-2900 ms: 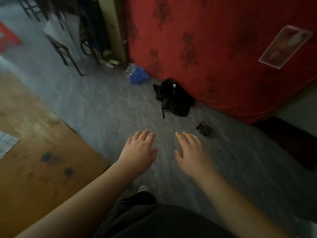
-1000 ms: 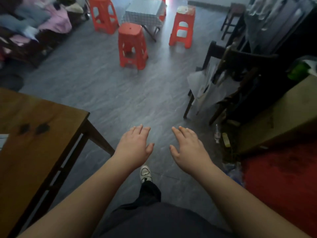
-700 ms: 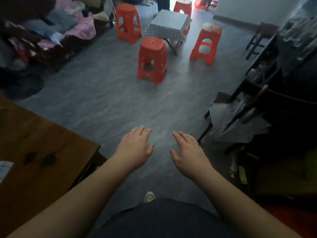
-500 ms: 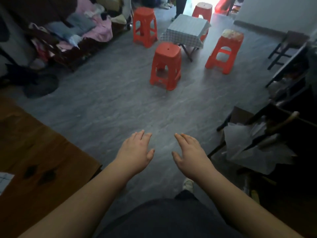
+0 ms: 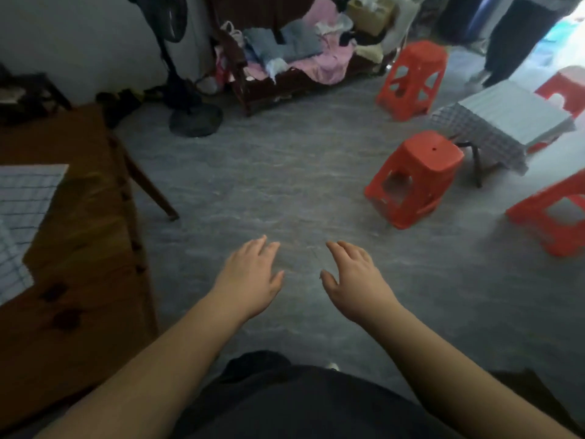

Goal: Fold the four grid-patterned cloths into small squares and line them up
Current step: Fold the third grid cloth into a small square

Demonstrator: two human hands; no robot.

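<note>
Cloths: white grid-patterned fabric cloths (image 5: pixel 25 198), flat on the brown wooden table (image 5: pixel 79 248) at far left, cut off by the frame edge.
Cloth count: two pieces showing, the nearer piece (image 5: pixel 9 267) just beside the farther; the rest out of view.
Handling: probably light, thin and limp; unlikely to keep a crease without pressing; not fragile.
Hold: best pinched at two neighbouring corners, with the edge kept taut.
Left hand (image 5: pixel 250 280): fingers straight and relaxed, gripping nothing, above the grey floor (image 5: pixel 285 185), well apart from the cloths.
Right hand (image 5: pixel 354 280): likewise relaxed and empty, near the left.
Other counts: four red plastic stools (image 5: pixel 414 182); one small table under a checked cover (image 5: pixel 506 122).
</note>
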